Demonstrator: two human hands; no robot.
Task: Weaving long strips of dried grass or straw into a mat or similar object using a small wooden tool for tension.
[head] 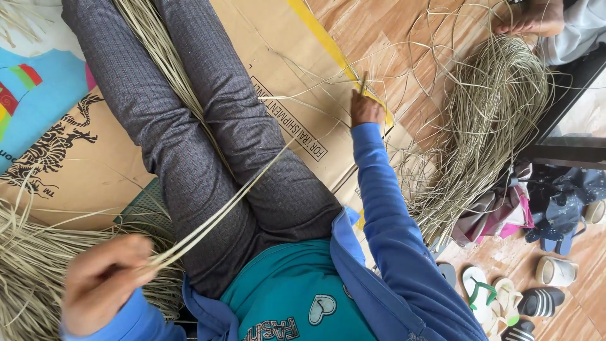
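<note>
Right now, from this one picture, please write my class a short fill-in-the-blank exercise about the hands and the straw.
1. The right hand comes out of a sleeve coloured ____.
2. The straw strands gripped in the left hand stretch across the lap to the ____ hand.
3. The cardboard under the legs bears a strip of tape coloured ____.
4. The sandals lie on a floor made of ____.

Missing words: blue; right; yellow; wood.
</note>
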